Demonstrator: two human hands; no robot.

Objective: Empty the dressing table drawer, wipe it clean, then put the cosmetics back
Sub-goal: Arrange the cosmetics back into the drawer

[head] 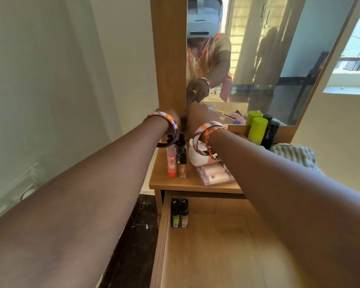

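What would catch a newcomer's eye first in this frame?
Two bare forearms with bright bangles reach forward, the left hand and right hand meeting at the mirror's lower left corner, blurred around something small and dark. Below them the open drawer is nearly bare, with two bottles in its back left corner. Cosmetics crowd the tabletop, among them a green can by the mirror.

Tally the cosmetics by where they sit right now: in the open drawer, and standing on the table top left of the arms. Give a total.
In the drawer: 2 small bottles, green and beige.
Standing on the table top: 2, a pink tube and a black-capped tube.
Total: 4.
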